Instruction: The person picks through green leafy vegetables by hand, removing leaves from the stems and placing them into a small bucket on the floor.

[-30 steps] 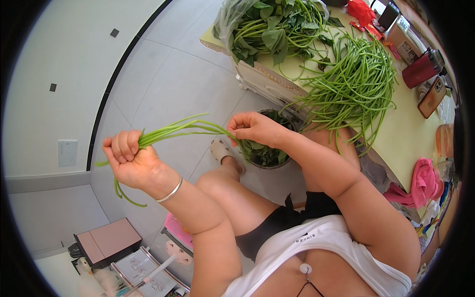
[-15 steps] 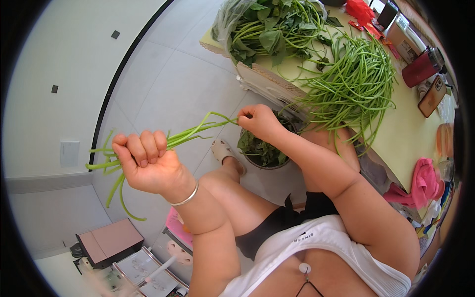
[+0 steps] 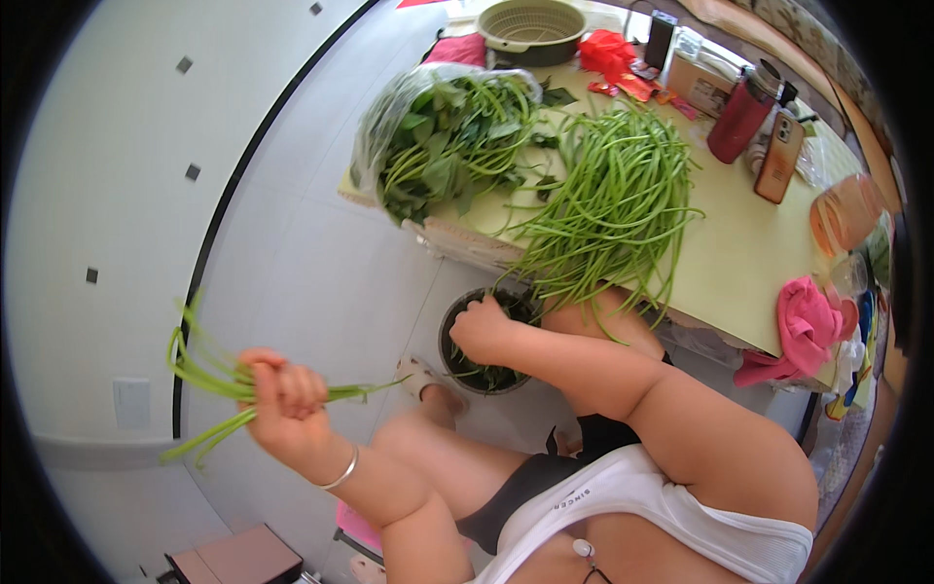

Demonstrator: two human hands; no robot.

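Note:
My left hand (image 3: 284, 404), with a bangle on its wrist, is closed around a small bunch of long green vegetable stems (image 3: 216, 382). Their ends stick out on both sides of the fist, blurred at the left. My right hand (image 3: 484, 329) is over a round dark bin (image 3: 444, 336) on the floor. Its fingers are curled together, and anything between them is hidden. Dark green leaves (image 3: 477, 377) lie inside the bin. On the table beyond, a large heap of bare stems (image 3: 623, 195) hangs over the near edge, beside leafy greens (image 3: 452, 136) in a clear plastic bag (image 3: 368, 146).
The yellow-topped table (image 3: 725, 277) also carries a strainer basket (image 3: 530, 29), a red flask (image 3: 744, 117), a propped phone (image 3: 780, 158) and a pink cloth (image 3: 808, 321). A pink-brown box (image 3: 238, 560) stands at lower left. My legs flank the bin.
My right hand has left the bunch and dropped to the bin. My left hand has lowered slightly with its stems. The view has shifted, showing more of the table's far end.

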